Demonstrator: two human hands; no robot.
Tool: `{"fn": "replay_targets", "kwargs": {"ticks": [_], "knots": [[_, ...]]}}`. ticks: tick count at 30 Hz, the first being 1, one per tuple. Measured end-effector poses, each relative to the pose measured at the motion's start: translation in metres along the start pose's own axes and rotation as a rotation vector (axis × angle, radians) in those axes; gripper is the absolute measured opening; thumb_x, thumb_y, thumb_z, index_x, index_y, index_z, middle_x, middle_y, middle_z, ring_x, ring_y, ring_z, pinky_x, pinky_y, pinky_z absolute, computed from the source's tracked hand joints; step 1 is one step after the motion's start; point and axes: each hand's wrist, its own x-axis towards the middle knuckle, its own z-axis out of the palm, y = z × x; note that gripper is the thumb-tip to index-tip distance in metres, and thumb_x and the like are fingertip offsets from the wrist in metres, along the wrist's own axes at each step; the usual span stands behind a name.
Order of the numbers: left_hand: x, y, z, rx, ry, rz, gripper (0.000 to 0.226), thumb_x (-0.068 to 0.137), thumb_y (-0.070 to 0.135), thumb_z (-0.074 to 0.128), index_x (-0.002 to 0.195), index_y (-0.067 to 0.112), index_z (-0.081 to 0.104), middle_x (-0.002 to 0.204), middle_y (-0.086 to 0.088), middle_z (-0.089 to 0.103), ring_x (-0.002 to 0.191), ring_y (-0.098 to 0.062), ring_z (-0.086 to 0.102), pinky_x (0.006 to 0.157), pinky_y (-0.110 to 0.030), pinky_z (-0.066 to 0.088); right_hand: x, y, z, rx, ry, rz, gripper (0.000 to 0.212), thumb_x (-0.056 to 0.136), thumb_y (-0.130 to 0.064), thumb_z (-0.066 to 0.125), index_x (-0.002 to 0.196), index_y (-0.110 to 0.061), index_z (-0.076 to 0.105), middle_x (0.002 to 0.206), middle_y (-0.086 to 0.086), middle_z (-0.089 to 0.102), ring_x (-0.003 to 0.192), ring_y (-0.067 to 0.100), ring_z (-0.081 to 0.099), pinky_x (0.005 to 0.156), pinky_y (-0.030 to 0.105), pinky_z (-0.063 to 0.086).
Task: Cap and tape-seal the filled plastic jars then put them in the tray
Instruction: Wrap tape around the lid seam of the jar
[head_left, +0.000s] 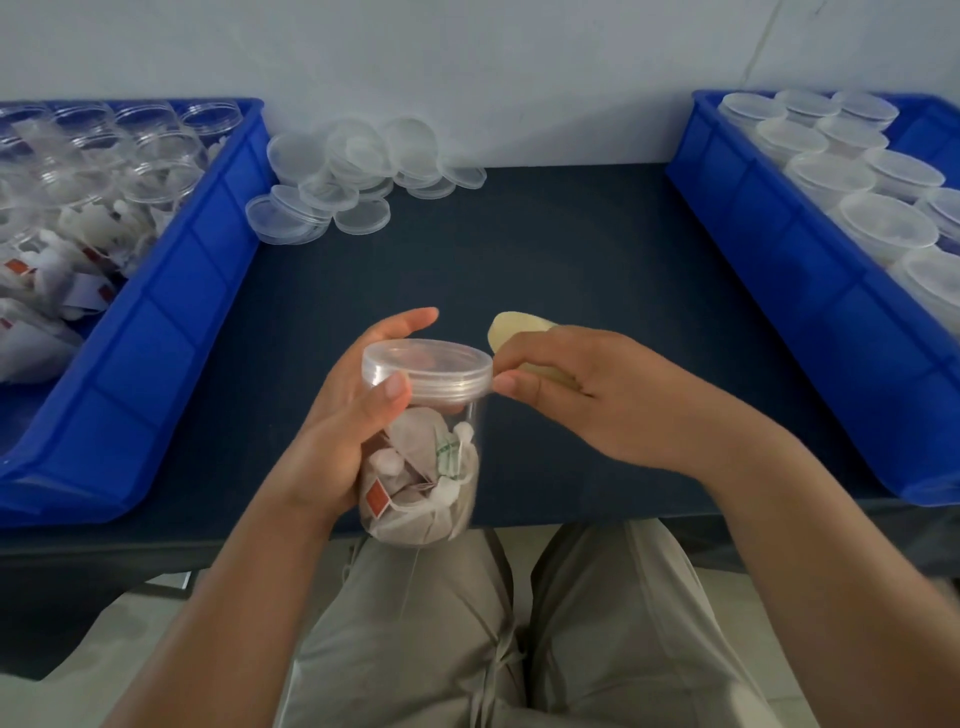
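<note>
Clear plastic jar (439, 493), filled w/ tea bags, is held roughly upright at the near edge of the dark table (545, 260), over the lap. Lid (427, 364) sits on the jar mouth.

L hand (343, 431): fingers and thumb curled round the jar body, thumb just below the lid.

R hand (597, 395): fingers curled round a yellowish tape roll (511, 330); thumb and forefinger tips touch the lid rim, right side.

R tray (779, 270), blue, holds capped jars (883, 223). L tray (171, 312), blue, holds open jars (156, 171) and loose tea bags. Spare lids (358, 171) lie piled at the far table edge, beside the L tray.
</note>
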Motion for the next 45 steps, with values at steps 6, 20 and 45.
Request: {"fn": "replay_targets", "kwargs": {"ticks": [6,20,45], "knots": [[0.004,0.006,-0.002,0.160,0.016,-0.004,0.091,0.063,0.077,0.088,0.137,0.031,0.062,0.134,-0.007,0.071,0.118,-0.027,0.071,0.093,-0.043,0.056,0.001,-0.002,0.015,-0.037,0.120,-0.007,0.025,0.112,-0.049,0.045,0.116,-0.038,0.066,0.087,-0.013,0.062,0.084,0.007,0.059,0.071,0.018,0.043],[0.002,0.015,0.012,0.326,0.323,0.039,0.096,0.054,0.063,0.090,0.142,0.057,0.053,0.125,0.027,0.066,0.116,0.002,0.067,0.093,-0.031,0.057,-0.003,-0.001,0.020,0.016,-0.002,0.004,0.029,0.114,-0.048,0.036,0.112,-0.037,0.063,0.098,-0.008,0.068,0.096,0.008,0.062,0.082,0.025,0.047],[-0.004,0.041,-0.027,0.207,0.262,0.135,0.094,0.053,0.068,0.094,0.140,0.052,0.059,0.125,0.007,0.074,0.116,-0.017,0.074,0.081,-0.030,0.062,0.023,0.060,0.037,-0.238,0.297,0.186,0.029,0.111,-0.048,0.043,0.114,-0.029,0.064,0.099,-0.001,0.059,0.081,0.014,0.056,0.064,0.028,0.041]]}}
